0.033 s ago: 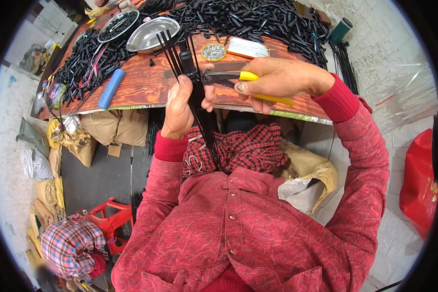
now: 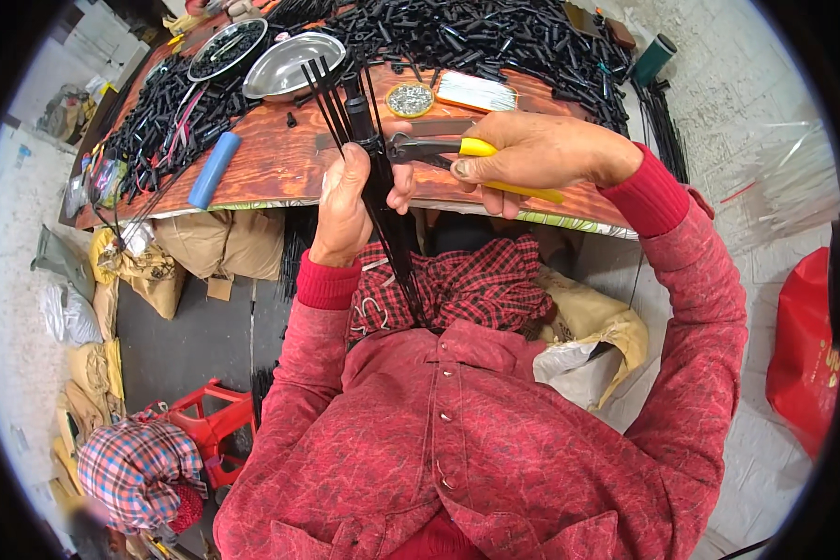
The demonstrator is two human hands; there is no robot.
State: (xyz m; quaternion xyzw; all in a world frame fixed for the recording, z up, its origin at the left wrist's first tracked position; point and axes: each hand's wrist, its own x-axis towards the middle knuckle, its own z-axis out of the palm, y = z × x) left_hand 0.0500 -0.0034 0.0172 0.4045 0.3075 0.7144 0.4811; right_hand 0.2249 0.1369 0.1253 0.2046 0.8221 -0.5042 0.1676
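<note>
My left hand (image 2: 345, 201) is closed around a black umbrella frame (image 2: 401, 271), a bundle of thin rods about a thicker tube. It slants from my lap up over the table's front edge, rod tips fanning out at the top. My right hand (image 2: 523, 159) grips pliers (image 2: 523, 191) with yellow handles. The dark jaws of the pliers reach left to the frame, beside my left fingertips. What exactly lies between the jaws is too small to make out.
Black tubular parts (image 2: 457, 37) heap across the red-brown wooden table (image 2: 261, 168). On it also sit a steel bowl (image 2: 294, 70), a yellow dish of small metal pieces (image 2: 409, 99), a tray of white pins (image 2: 476, 91) and a blue cylinder (image 2: 213, 170). A red stool (image 2: 215, 420) stands lower left.
</note>
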